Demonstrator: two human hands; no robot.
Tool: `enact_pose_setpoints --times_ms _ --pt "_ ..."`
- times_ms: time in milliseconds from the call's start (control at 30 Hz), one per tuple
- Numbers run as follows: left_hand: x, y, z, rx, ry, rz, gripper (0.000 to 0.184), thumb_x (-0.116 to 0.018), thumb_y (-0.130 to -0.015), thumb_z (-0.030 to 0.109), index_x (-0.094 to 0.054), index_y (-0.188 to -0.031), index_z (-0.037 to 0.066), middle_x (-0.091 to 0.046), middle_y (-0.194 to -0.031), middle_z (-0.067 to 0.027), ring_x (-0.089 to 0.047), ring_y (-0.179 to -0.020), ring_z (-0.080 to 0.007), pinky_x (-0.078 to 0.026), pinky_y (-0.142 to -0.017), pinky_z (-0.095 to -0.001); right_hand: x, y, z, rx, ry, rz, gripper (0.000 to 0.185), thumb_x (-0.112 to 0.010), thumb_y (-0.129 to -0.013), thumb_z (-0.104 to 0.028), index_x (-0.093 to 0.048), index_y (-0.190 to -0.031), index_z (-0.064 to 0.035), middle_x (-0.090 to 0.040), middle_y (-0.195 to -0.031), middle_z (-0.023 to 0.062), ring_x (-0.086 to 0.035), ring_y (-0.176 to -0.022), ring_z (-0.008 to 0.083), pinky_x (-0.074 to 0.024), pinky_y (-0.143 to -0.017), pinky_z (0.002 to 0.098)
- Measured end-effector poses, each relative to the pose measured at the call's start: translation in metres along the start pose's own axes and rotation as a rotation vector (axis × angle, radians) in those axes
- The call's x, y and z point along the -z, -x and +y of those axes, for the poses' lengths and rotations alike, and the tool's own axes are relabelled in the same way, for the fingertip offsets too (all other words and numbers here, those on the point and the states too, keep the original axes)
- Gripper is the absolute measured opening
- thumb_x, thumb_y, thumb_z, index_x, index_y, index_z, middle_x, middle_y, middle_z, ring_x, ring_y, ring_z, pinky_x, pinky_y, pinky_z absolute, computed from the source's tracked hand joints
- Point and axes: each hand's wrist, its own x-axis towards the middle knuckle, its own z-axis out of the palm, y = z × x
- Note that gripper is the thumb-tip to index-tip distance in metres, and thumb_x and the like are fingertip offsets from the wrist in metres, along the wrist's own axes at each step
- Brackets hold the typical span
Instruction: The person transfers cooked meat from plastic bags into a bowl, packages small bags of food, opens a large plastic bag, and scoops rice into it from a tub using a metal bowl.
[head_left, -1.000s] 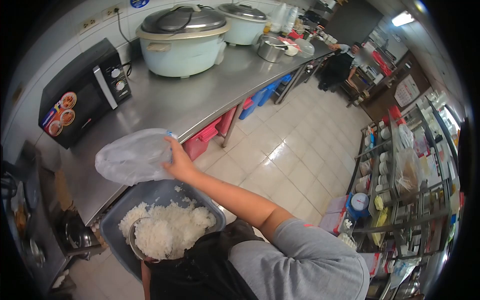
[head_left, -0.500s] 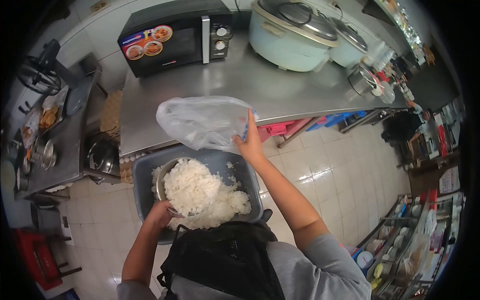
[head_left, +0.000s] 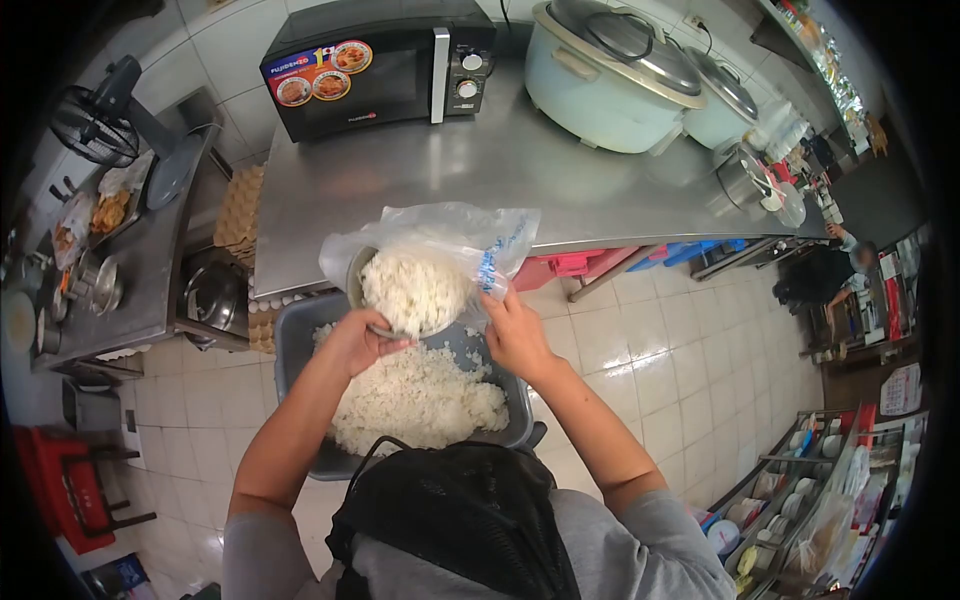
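A metal bowl [head_left: 357, 277] heaped with white rice [head_left: 412, 290] is tilted into the mouth of a clear plastic bag [head_left: 440, 222]. My left hand [head_left: 362, 343] is closed on the bowl's lower rim. With closed fingers, my right hand [head_left: 516, 332] grips the bag's edge beside its blue print. Below both hands stands a grey tub [head_left: 294, 335] with more loose rice [head_left: 420, 400] in it. How much rice lies inside the bag is hard to tell through the plastic.
A steel counter [head_left: 330, 200] carries a black microwave [head_left: 380, 75] and two pale rice cookers [head_left: 600, 95]. Trays and a fan [head_left: 100, 125] stand at left. A shelf rack [head_left: 790, 490] is at lower right, and another person [head_left: 815, 275] stands far right.
The rice-filled bowl has risen from the tub to the bag's mouth, carried by my left hand. The bag has opened wider around it, and my right hand has turned inward. The view has shifted slightly.
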Motion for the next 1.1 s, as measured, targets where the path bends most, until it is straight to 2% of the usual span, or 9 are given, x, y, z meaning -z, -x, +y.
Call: enact_pose_setpoints --times_ms 167,200,333,400,433,500,900,1000,1100 --pt "-0.018 -0.032 0.03 -0.205 -0.056 0.1 0.057 -0.048 -0.073 0.001 -0.036 -0.128 -0.011 -0.058 -0.111 -0.0252 -0.066 -0.086 -0.0392 -0.061 -0.067 -0.0376 0.022 -0.017 -0.04 -0.093 -0.22 0.053 0.085 -0.056 -0.07 0.007 -0.022 -0.147 -0.0061 -0.032 -0.143 0.0256 -0.048 -0.116 0.0428 -0.0472 -0.089 0.0424" --pt "-0.027 -0.032 0.037 -0.379 -0.174 0.124 0.064 -0.047 -0.074 0.001 -0.029 -0.135 -0.002 -0.053 -0.118 -0.0261 -0.065 -0.089 -0.0379 -0.061 -0.063 -0.0391 0.026 -0.027 -0.044 -0.103 -0.27 0.088 0.086 -0.056 -0.07 0.008 -0.021 -0.147 -0.0062 -0.031 -0.144 0.0249 -0.047 -0.12 0.0409 -0.0466 -0.091 0.0415" --pt "-0.045 -0.059 0.064 -0.938 -0.888 0.612 0.063 -0.048 -0.079 0.0 -0.028 -0.137 0.009 -0.045 -0.13 -0.0231 -0.063 -0.092 -0.0397 -0.058 -0.065 -0.0436 0.032 -0.061 -0.043 -0.076 -0.421 0.325 0.092 -0.057 -0.07 0.01 -0.016 -0.15 -0.0099 -0.03 -0.148 0.0227 -0.039 -0.131 0.0369 -0.0399 -0.101 0.034" --pt "-0.052 -0.062 0.081 -1.215 -1.422 0.781 0.06 -0.048 -0.08 -0.002 -0.031 -0.136 0.011 -0.042 -0.134 -0.0202 -0.062 -0.094 -0.0416 -0.056 -0.069 -0.0469 0.036 -0.082 -0.033 -0.265 -0.881 0.33 0.094 -0.058 -0.069 0.012 -0.015 -0.15 -0.0082 -0.029 -0.149 0.0199 -0.037 -0.132 0.0308 -0.0354 -0.103 0.0318" --pt "-0.055 -0.067 0.089 -1.208 -1.541 0.77 0.059 -0.048 -0.08 -0.003 -0.032 -0.135 0.012 -0.042 -0.135 -0.0187 -0.061 -0.094 -0.0425 -0.055 -0.071 -0.048 0.038 -0.094 -0.028 -0.356 -1.112 0.329 0.095 -0.058 -0.068 0.013 -0.014 -0.15 -0.0074 -0.029 -0.15 0.0184 -0.036 -0.133 0.0278 -0.0332 -0.105 0.0308" --pt "-0.062 -0.075 0.102 -1.181 -1.777 0.748 0.057 -0.048 -0.081 -0.005 -0.034 -0.134 0.013 -0.041 -0.136 -0.0158 -0.06 -0.094 -0.0443 -0.052 -0.075 -0.0503 0.044 -0.111 -0.011 -0.448 -1.211 0.313 0.093 -0.056 -0.071 0.014 -0.011 -0.15 -0.0041 -0.032 -0.147 0.0153 -0.054 -0.113 0.0259 -0.0474 -0.091 0.0356" --pt "-0.101 -0.016 0.124 -1.232 -1.07 0.607 0.065 -0.048 -0.076 -0.011 -0.034 -0.134 0.014 -0.042 -0.137 -0.0164 -0.056 -0.11 -0.0396 -0.045 -0.091 -0.0439 0.054 -0.129 0.001 -0.627 -1.354 0.293 0.094 -0.057 -0.069 0.014 -0.011 -0.149 -0.0014 -0.035 -0.143 0.0144 -0.06 -0.102 0.0288 -0.0499 -0.087 0.037" --pt "-0.055 0.0 0.102 -1.511 -0.922 0.561 0.065 -0.047 -0.078 -0.009 -0.031 -0.138 0.01 -0.045 -0.134 -0.0155 -0.051 -0.119 -0.0281 -0.044 -0.093 -0.033 0.054 -0.126 0.003 -0.618 -1.391 0.299 0.094 -0.056 -0.069 0.016 -0.01 -0.149 -0.0009 -0.033 -0.145 0.0134 -0.06 -0.103 0.0293 -0.0506 -0.087 0.0372" --pt "-0.002 0.031 0.059 -1.017 -0.387 0.577 0.063 -0.05 -0.082 -0.005 -0.029 -0.14 0.007 -0.044 -0.134 -0.0135 -0.045 -0.122 -0.025 -0.042 -0.097 -0.0319 0.056 -0.123 0.002 -0.612 -1.407 0.292 0.094 -0.055 -0.069 0.018 -0.009 -0.148 0.0 -0.032 -0.146 0.0136 -0.059 -0.105 0.0304 -0.0506 -0.088 0.0384"
